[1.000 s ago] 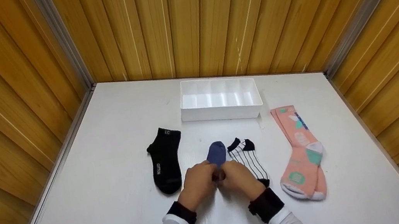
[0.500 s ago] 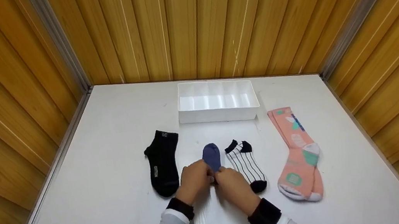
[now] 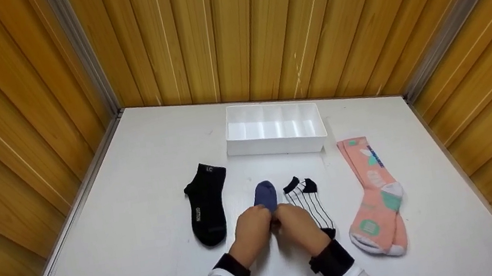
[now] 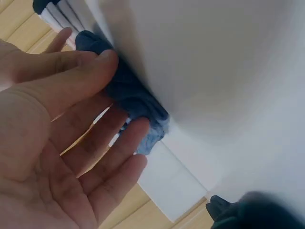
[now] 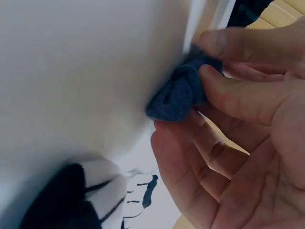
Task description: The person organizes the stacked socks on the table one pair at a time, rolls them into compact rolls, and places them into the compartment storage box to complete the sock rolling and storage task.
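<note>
A blue sock [image 3: 264, 194] lies bunched on the table between both hands, its rounded far end pointing toward the white box. My left hand [image 3: 251, 231] pinches its near part; in the left wrist view the thumb presses the blue sock [image 4: 126, 86] against the fingers. My right hand [image 3: 299, 227] pinches the same near part from the other side, and in the right wrist view a folded blue edge [image 5: 176, 93] sticks out by the thumb. Beside the right hand is a white sock with black stripes [image 3: 315, 203], partly covered by that hand.
A white box with compartments [image 3: 276, 146] stands at the back. A black sock [image 3: 207, 206] lies to the left, a pair of pink socks [image 3: 373, 202] to the right. Wood-patterned walls [image 3: 231, 34] enclose the white table [image 3: 136, 182] at the back and sides.
Both hands stay at the blue sock's near end and keep working the fabric; their fingers have shifted slightly. The whole head view has moved a little, while the other socks and the box lie still.
</note>
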### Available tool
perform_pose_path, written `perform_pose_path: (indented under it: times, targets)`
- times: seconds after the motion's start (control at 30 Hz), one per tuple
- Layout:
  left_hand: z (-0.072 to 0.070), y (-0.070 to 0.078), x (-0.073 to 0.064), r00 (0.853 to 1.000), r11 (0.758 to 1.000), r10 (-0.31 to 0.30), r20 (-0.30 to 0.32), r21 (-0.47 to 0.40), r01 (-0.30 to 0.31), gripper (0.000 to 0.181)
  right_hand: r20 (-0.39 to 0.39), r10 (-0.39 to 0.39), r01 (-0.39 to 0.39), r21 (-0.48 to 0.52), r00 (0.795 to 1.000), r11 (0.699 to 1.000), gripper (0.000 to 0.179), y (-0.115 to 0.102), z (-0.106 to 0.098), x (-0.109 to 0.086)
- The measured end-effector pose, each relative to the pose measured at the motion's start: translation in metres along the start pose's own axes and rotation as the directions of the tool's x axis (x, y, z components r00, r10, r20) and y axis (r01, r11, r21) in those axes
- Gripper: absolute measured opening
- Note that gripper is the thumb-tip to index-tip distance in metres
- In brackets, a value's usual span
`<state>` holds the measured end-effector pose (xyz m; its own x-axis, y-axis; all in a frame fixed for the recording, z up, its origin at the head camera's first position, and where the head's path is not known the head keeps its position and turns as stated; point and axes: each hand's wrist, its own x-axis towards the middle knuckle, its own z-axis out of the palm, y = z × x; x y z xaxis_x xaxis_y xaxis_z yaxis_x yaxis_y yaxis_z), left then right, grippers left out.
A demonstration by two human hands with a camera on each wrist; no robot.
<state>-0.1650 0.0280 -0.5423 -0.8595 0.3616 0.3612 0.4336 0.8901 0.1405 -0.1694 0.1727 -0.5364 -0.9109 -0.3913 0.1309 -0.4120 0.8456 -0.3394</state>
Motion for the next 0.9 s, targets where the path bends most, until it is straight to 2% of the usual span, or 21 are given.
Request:
perform_pose_path:
  times: [0.13,0.23,0.3,0.43,0.57,0.77,0.83,0.9]
  targets:
    - [0.002,0.000,0.003,0.999,0.998,-0.033,-0.002,-0.056,0.032,0.014,-0.007,0.007,-0.007,0.009,1.000,1.000,0.013,0.001,-0.002,-0.002]
    - [0.001,0.000,0.008,0.999,0.997,-0.038,0.002,-0.071,0.038,0.019,-0.018,-0.008,0.008,-0.034,1.000,0.999,0.013,0.002,-0.005,-0.005]
    - [0.000,-0.001,0.010,0.999,0.996,-0.039,0.011,-0.074,0.040,0.022,-0.026,-0.026,0.024,-0.070,0.999,0.997,0.019,0.002,-0.007,-0.007]
    - [-0.008,-0.011,0.012,0.996,0.989,-0.054,0.075,-0.137,0.064,0.020,-0.049,-0.053,0.050,-0.064,0.997,0.997,0.032,-0.005,-0.012,-0.008]
    - [-0.013,-0.021,0.011,0.986,0.970,-0.064,0.155,-0.221,0.098,0.009,-0.076,-0.067,0.065,-0.020,0.995,0.998,0.023,-0.012,-0.009,-0.007]
    - [-0.007,-0.022,0.005,0.970,0.939,-0.054,0.235,-0.318,0.130,0.008,-0.094,-0.053,0.048,-0.056,0.994,0.997,0.015,-0.012,0.006,-0.016]
    - [-0.007,-0.022,0.003,0.972,0.932,-0.061,0.228,-0.335,0.137,0.009,-0.098,-0.043,0.038,-0.044,0.994,0.998,0.015,-0.012,0.007,-0.015]
    - [-0.006,-0.021,0.000,0.981,0.940,-0.068,0.184,-0.318,0.125,0.010,-0.097,-0.039,0.036,-0.028,0.995,0.999,0.014,-0.011,0.007,-0.014]
